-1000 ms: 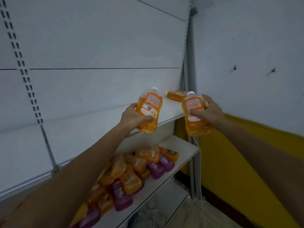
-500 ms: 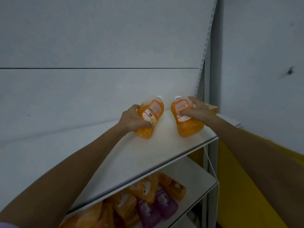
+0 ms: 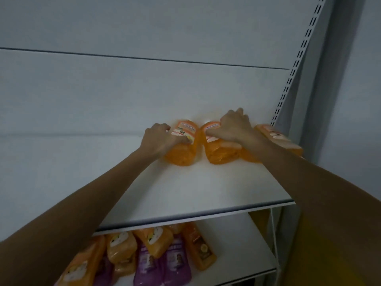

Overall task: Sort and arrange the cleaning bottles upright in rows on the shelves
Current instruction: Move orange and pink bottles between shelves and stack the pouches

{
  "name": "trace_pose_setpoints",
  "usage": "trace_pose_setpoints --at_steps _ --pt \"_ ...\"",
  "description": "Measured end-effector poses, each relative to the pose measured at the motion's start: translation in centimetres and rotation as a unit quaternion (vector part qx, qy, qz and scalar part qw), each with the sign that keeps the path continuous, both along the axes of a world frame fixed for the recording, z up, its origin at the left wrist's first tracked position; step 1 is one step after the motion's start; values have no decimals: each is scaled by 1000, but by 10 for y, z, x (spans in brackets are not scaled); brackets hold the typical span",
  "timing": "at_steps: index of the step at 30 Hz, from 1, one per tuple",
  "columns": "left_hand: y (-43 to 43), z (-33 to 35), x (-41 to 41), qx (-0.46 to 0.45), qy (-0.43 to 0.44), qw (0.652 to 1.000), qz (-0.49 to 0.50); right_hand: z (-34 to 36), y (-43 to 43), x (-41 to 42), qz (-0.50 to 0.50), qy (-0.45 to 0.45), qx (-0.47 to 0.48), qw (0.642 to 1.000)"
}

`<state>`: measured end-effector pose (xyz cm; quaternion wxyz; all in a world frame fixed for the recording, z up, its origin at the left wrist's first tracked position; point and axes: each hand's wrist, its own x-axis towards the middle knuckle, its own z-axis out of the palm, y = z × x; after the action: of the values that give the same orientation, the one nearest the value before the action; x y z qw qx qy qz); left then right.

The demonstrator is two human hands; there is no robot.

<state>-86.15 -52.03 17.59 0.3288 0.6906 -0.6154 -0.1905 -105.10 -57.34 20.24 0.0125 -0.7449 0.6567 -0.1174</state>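
Observation:
Two orange bottles stand side by side at the back of the upper white shelf [image 3: 195, 190], against the rear panel. My left hand [image 3: 158, 139] grips the left orange bottle [image 3: 183, 149] round its side. My right hand [image 3: 233, 126] grips the right orange bottle [image 3: 220, 151] over its top and label. A third orange bottle [image 3: 278, 139] lies on its side just right of them, partly behind my right forearm.
On the lower shelf [image 3: 243, 252] lies a jumbled heap of orange bottles [image 3: 152, 240] and purple bottles [image 3: 175, 263], several of each. A slotted upright post [image 3: 296, 67] bounds the shelf on the right, with a yellow wall [image 3: 329, 254] beyond it.
Both hands have pushed their bottles farther back on the upper shelf until they stand against the rear panel. The view has moved closer and now shows the lying bottle on the right.

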Motion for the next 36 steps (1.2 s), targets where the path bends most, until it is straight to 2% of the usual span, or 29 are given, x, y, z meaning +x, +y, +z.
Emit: trace_pose_setpoints --at_steps 2,4,7,10,13,15,19,23,26,30,36 --pt "3 -5 -4 10 -25 999 19 -2 -1 -5 -1 41 -11 999" --pt "5 -6 -9 22 -3 999 36 -5 -3 -11 -2 21 13 1000" --pt "10 -6 -23 29 -15 998 53 -8 -3 -13 13 -4 25 1000" --pt "15 -8 -31 32 44 997 62 -8 -2 -16 18 -21 15 1000" --pt "27 -5 -27 60 87 994 15 -7 2 -21 24 -48 18 998" --pt "36 -2 -22 59 54 997 4 -5 7 -22 52 -99 -6 994" --pt "60 4 -5 -32 -11 999 26 9 18 0 137 -181 -68 972" --pt "109 8 38 -62 -109 989 73 25 39 61 206 -237 -83 946" --pt "161 8 83 -60 -141 981 118 19 69 121 261 -257 -70 928" --pt "251 10 161 -55 -141 965 214 12 131 219 344 -256 -34 903" --pt "391 2 262 -49 -120 929 346 2 247 358 473 -264 -7 840"
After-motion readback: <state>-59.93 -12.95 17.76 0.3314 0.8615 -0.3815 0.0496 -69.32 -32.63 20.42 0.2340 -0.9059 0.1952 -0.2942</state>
